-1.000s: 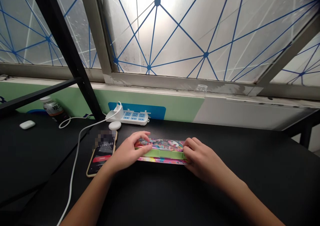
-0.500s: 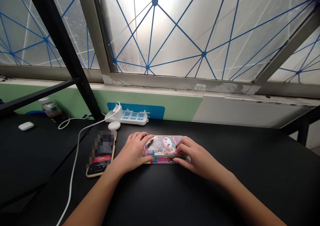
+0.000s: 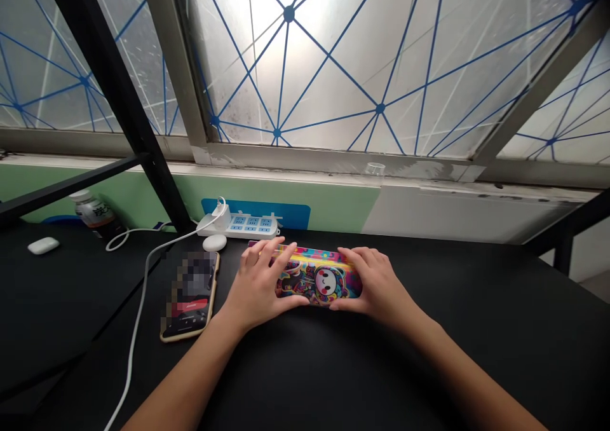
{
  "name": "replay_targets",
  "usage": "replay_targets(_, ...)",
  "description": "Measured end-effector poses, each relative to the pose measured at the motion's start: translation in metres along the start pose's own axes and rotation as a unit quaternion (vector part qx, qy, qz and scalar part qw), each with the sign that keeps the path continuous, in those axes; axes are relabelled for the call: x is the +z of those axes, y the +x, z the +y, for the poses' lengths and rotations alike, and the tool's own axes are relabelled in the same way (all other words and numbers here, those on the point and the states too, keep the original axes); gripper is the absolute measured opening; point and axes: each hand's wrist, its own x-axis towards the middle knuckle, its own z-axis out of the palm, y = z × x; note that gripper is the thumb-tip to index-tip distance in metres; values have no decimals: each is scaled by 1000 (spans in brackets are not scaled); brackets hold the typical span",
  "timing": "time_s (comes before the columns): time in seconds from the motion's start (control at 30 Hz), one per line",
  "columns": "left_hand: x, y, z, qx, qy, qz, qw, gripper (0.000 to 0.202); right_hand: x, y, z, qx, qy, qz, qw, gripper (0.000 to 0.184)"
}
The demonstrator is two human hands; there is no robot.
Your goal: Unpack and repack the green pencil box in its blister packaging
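Observation:
A long, flat pencil box with a bright multicolour cartoon print lies on the black table in front of me. A white round face with red cheeks shows right of the middle of its top. My left hand grips the left end, with the thumb along the near edge and the fingers over the far side. At the right end my right hand holds it likewise, thumb at the near edge and fingertips at the far corner. Both hands cover the box's ends.
Left of the box lies a phone in a pale-edged case. Behind it are a round white puck and a power strip with a white cable. Farther left are a bottle, a white earbud case and a black post.
The pencil box showed a pale pastel face before, with a pink strip below it. Now a darker multicolour face is up. Both hands have shifted their grip to its ends and far edge.

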Motion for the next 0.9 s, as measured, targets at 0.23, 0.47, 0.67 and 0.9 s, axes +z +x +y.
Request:
replay_targets(0.23,-6,0,14,-33,55,41,997,52,-4,-2,-22,-32,-96,30,994,58)
replay_targets(0.47,-1,-3,24,-7,89,-33,995,25,4,-7,-41,-61,-145,-17,987,20)
replay_targets(0.67,-3,-7,26,-25,73,-95,992,41,11,-7,-46,-58,-98,-60,992,37)
replay_targets(0.9,5,-5,23,-3,13,-148,989,77,17,-6,-32,-48,-1,-102,994,63)
